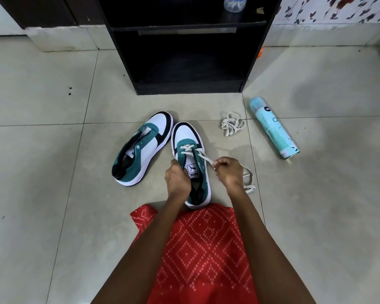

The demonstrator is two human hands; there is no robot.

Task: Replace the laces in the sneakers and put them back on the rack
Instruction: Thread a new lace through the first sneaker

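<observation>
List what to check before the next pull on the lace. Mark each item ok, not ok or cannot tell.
1. Left hand grips the near sneaker: ok.
2. Right hand pinches the lace: ok.
3. Lace fully threaded: not ok, only the front rows are crossed.
4. Far sneaker laced: not ok, its eyelets are bare.
5. Spare lace at hand: ok, it lies on the floor between the sneakers and the can.
6. Rack bottom shelf free: cannot tell, too dark.
</observation>
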